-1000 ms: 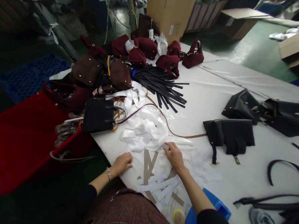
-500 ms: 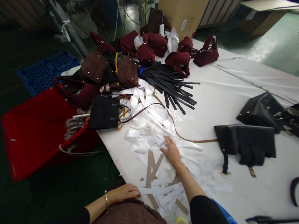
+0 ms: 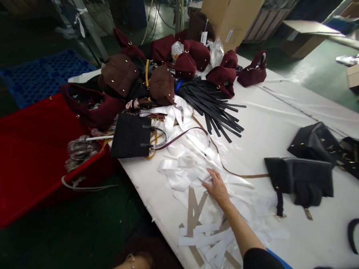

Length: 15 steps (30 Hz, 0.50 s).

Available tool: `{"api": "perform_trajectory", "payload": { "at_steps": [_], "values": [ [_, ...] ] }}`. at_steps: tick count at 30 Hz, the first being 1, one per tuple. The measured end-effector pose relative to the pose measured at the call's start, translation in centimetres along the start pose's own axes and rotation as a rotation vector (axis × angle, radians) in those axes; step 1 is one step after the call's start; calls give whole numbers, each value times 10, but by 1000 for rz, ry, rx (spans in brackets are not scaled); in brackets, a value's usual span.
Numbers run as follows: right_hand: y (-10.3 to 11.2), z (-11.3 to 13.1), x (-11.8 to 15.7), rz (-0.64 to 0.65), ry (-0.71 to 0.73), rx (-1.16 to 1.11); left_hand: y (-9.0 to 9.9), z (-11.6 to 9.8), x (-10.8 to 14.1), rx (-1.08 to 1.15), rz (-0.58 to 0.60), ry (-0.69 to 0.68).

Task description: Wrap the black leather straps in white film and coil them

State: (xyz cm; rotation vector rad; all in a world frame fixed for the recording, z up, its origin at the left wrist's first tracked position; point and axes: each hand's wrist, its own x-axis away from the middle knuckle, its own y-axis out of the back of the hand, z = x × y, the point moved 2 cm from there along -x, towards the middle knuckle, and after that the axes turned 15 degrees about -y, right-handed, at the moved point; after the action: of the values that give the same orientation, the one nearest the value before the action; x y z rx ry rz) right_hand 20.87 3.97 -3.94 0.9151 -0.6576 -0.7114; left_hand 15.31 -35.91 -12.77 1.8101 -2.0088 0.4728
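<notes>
My right hand (image 3: 218, 189) reaches over the table with fingers stretched out and thumb apart. Its fingertips rest at the edge of a heap of white ribbon (image 3: 180, 174), and nothing shows in its grasp. Just below the hand lie loose grey-brown strips (image 3: 191, 211) and white strips (image 3: 204, 241), some crossing each other. My left hand (image 3: 144, 262) is low at the bottom edge, near a bracelet (image 3: 131, 260). Shadow and the frame edge hide its fingers.
Dark red bags (image 3: 221, 78), brown bags (image 3: 162, 85) and black straps (image 3: 211, 100) crowd the table's far end. A black handbag (image 3: 131, 136) overhangs the left edge by a red bin (image 3: 31, 151). Black bags (image 3: 300, 177) lie right. A brown strap (image 3: 249, 176) crosses between.
The view has shifted, so most things sit farther right and slightly lower. My left hand has dropped toward the bottom edge, away from the table's edge. My right hand stays at the white ribbon.
</notes>
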Motion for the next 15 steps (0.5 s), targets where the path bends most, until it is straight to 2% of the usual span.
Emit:
{"api": "perform_trajectory", "payload": {
  "at_steps": [4, 9, 11, 13, 15],
  "values": [
    [0, 7, 0, -40, -8, 21, 17, 22, 35, -28, -2, 14],
    [15, 21, 0, 34, -142, 149, 45, 39, 41, -340, 80, 41],
    [25, 33, 5, 12, -199, 182, 59, 38, 40, -428, 78, 23],
    [32, 52, 17, -70, -231, 224, 74, 34, 43, -471, 50, -1],
    [28, 78, 31, -113, -177, 260, 90, 30, 48, -453, 8, -25]
  ]
}}
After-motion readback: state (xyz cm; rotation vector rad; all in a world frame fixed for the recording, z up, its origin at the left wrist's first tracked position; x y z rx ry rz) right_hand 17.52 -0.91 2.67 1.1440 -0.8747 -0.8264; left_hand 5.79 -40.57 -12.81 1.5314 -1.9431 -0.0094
